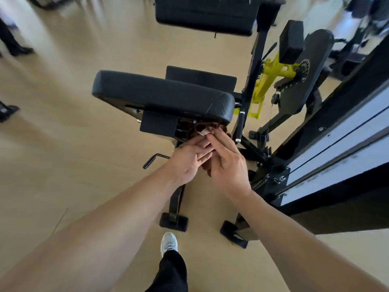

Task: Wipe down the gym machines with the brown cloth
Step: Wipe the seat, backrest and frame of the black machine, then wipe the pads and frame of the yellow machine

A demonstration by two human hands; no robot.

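Two bare hands meet at the centre of the frame, just below the near end of a black padded bench pad (164,95). The left hand (189,161) and the right hand (228,163) overlap, fingers laid mostly straight over one another, and between them they hold the brown cloth (207,127) bunched against the underside of the pad's lower right corner; a small white tag (203,131) shows on the cloth at the fingertips. Whether either thumb curls round the fabric cannot be told. The pad's black vinyl looks smooth, with a stitched seam near its right end. Its black steel frame (175,207) stands on rubber feet on a pale beige floor (63,144), which fills the left and lower parts of the frame. At right centre sits a yellow-green lever assembly (267,79), and a white-panelled weight housing (336,157) with cables runs down the right edge. A second black pad (206,15) lies at top centre. One grey shoe (169,243) shows at bottom centre.
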